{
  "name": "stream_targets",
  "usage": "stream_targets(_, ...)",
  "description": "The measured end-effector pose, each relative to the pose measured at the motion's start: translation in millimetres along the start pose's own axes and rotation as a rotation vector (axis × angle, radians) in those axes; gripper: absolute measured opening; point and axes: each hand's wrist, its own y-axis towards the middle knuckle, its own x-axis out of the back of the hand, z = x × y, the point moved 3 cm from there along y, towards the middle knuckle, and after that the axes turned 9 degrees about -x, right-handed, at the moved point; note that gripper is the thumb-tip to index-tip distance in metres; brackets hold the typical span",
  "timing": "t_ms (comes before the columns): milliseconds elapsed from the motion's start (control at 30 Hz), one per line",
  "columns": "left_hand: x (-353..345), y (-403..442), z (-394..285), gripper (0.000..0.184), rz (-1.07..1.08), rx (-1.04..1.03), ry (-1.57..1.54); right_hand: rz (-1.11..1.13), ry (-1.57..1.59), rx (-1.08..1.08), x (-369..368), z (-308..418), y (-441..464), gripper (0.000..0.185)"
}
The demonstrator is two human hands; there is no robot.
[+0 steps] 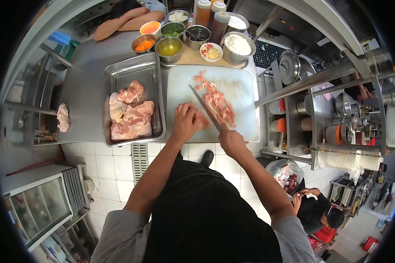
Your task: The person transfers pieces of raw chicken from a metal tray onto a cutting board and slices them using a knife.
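My right hand (231, 141) is wrapped round the handle of a knife, whose long blade (205, 107) points up and left across the white cutting board (245, 96). Under the bent fingers of my left hand (185, 121) lies a piece of raw chicken (200, 119), pressed to the board left of the blade. Cut strips of chicken (217, 101) lie in a heap on the blade's right side. Left of the board, a metal tray (138, 70) holds larger raw chicken pieces (134, 120).
Behind the board stand bowls of white powder (238, 44), yellow liquid (169, 47) and chopped garnish (211, 52), with squeeze bottles (219, 26). A chicken piece (63, 117) lies at the table's left edge. One person's folded arms (125, 22) rest on the far side; another person (314, 212) is lower right.
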Motion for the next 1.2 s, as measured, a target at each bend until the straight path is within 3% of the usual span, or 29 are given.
stream_targets(100,0.2,0.4,-1.4,0.028,0.004,-0.005,0.02,-0.074,0.036,0.134,-13.5,22.5,20.0,0.029)
stream_targets(200,-0.1,1.5,0.1,0.029,0.0,0.006,0.042,-0.094,0.005,0.132,-19.4,31.7,27.3,0.026)
stream_targets(500,-6.5,3.3,1.9,0.029,-0.022,0.028,0.035,0.209,-0.111,-0.109,-4.5,-18.1,-70.0,0.032)
stream_targets(600,-5.7,1.9,0.2,0.03,0.006,0.04,0.031,0.133,-0.093,-0.057,-17.8,-4.7,-34.4,0.04)
stream_targets(733,-5.6,1.6,3.2,0.031,0.03,0.031,0.044,-0.284,-0.105,0.288,-49.5,31.0,58.7,0.056)
stream_targets(900,-3.7,2.6,4.2,0.03,-0.032,0.033,0.022,-0.266,-0.096,0.358,-55.2,4.5,31.6,0.058)
stream_targets(967,-4.9,0.1,-1.9,0.03,-0.024,0.051,0.007,0.066,-0.092,0.028,-40.0,-10.9,-12.6,0.053)
stream_targets(1000,-5.9,-0.3,-1.5,0.03,-0.015,0.061,0.01,0.121,-0.073,-0.078,-39.4,-26.6,-36.0,0.046)
stream_targets(1067,-3.7,-1.3,5.2,0.029,-0.014,0.067,0.023,0.185,-0.06,-0.105,-34.2,-42.5,-65.4,0.038)
stream_targets(1200,-6.0,0.4,1.5,0.029,-0.005,0.021,0.008,0.032,0.007,0.013,-30.8,-19.3,-31.9,0.028)
